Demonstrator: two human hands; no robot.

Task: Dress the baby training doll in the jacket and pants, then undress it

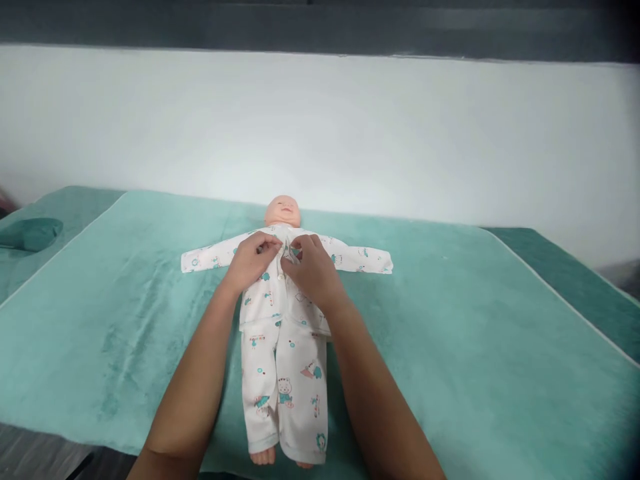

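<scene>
A baby doll (283, 211) lies on its back, head away from me, with its bare feet towards me. It wears a white printed jacket (260, 300) with the sleeves spread out to both sides, and matching trousers (303, 393). At the upper chest my left hand (254, 259) pinches one front edge of the jacket. Opposite it my right hand (311, 268) has its thumb and fingers closed on the other front edge. The jacket's front parts slightly between my fingertips. Just below, a button shows on the front strip. My fingers partly hide the upper front.
A green plush cover (450, 333) spreads under the doll, over a wide bed or table. A white wall (320, 127) stands behind it. An oval hole (30, 235) shows at the far left. Dark floor (45, 457) is visible at the lower left.
</scene>
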